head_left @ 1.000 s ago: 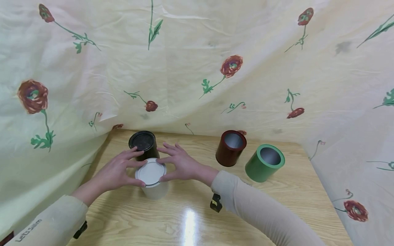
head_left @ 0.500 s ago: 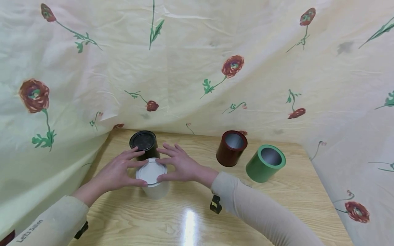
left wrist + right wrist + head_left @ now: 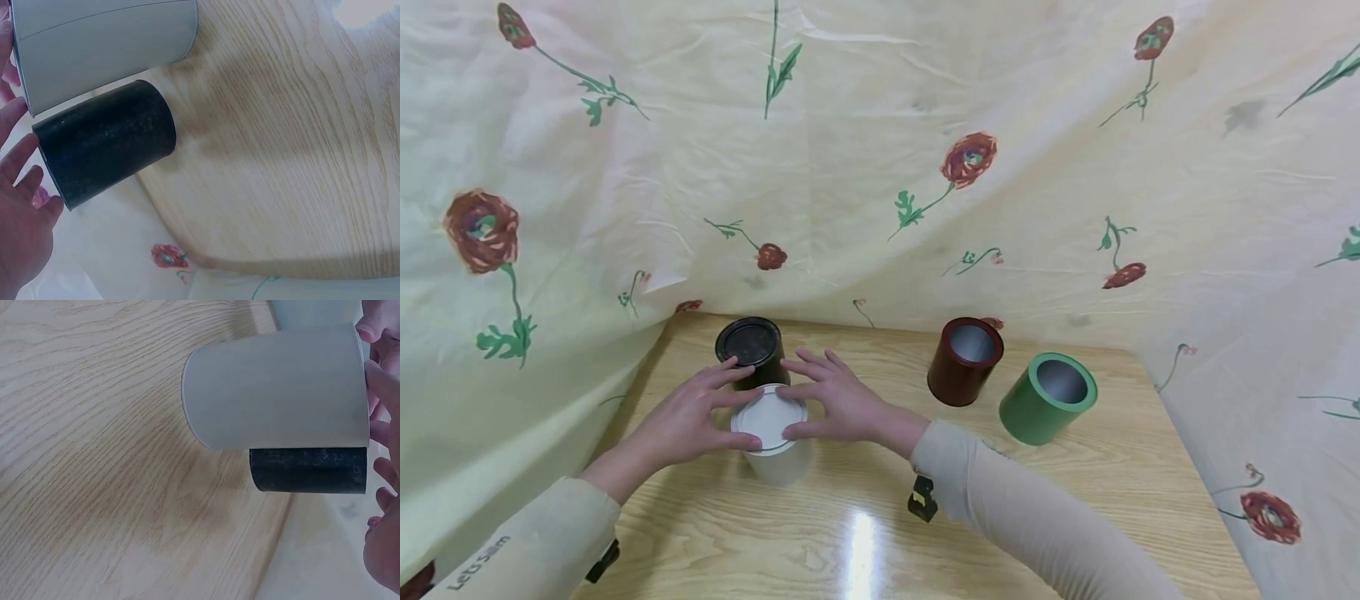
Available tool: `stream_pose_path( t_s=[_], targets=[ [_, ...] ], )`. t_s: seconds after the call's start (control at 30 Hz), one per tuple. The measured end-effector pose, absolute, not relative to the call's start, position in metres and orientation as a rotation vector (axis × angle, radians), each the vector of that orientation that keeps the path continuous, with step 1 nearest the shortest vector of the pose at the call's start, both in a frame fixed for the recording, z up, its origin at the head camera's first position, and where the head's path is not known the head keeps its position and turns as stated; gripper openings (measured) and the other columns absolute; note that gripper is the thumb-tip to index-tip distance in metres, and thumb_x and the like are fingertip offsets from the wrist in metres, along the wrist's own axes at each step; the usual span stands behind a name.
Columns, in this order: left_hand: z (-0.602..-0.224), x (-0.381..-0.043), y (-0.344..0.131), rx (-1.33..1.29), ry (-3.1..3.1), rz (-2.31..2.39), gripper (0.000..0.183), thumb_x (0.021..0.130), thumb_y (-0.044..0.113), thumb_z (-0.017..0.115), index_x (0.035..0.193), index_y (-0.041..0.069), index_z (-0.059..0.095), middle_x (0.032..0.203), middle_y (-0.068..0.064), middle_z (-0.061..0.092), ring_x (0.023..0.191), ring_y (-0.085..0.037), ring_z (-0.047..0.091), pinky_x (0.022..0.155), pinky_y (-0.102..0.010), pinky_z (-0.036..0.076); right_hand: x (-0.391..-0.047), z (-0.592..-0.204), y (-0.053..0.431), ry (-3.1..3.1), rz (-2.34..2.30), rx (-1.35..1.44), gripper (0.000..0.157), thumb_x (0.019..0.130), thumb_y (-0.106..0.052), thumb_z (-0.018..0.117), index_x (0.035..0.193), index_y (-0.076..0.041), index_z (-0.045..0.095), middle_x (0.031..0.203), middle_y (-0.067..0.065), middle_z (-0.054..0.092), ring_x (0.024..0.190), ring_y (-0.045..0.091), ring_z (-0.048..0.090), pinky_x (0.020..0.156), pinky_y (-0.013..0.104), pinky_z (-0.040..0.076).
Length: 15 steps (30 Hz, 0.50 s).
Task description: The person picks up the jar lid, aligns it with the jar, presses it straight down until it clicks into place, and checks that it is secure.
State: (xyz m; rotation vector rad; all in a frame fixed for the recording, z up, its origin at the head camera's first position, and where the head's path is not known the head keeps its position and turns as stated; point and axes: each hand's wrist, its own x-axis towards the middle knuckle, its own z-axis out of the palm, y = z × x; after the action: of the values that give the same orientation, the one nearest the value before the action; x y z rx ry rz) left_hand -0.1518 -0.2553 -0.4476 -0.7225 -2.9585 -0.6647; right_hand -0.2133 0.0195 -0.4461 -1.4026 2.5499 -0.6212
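Observation:
A white can (image 3: 781,468) stands upright on the table, with a white lid (image 3: 767,421) on its top. My left hand (image 3: 688,417) touches the lid's left side, thumb at the near edge and forefinger at the far edge. From the right, my right hand (image 3: 842,406) rests its thumb and forefinger on the lid; both hands have spread fingers. Just behind is a black can (image 3: 751,343) with a black top, and other fingertips of both hands lie close to it. The left wrist view shows the white can's side (image 3: 106,50), and the right wrist view also shows it (image 3: 275,394).
A dark red can (image 3: 955,379), open at the top, stands at the back right of the wooden table (image 3: 895,467). Right of it is an open green can (image 3: 1033,412). Flower-patterned cloth (image 3: 850,167) hangs behind and along both sides.
Both thumbs have slid slightly inward over the near part of the lid. The cans stay where they were.

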Motion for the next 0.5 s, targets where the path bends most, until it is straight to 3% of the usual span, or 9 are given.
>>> stream_pose_path(
  t_s=[0.5],
  targets=[
    [-0.4453,-0.1502,-0.2519,-0.757,-2.935,-0.609,0.075,0.078,0.057,0.090,0.136,0.012,0.075,0.155,-0.016,0.059,0.151,-0.049,0.040,0.114,-0.074,0.039,-0.2130,-0.4485,0.0157,2.547,-0.693,-1.303,0.064,0.093,-0.045,0.084,0.148,-0.017,0.067,0.172,0.007,0.038,0.164,0.035,0.019,0.130,0.064,0.014]
  ],
)
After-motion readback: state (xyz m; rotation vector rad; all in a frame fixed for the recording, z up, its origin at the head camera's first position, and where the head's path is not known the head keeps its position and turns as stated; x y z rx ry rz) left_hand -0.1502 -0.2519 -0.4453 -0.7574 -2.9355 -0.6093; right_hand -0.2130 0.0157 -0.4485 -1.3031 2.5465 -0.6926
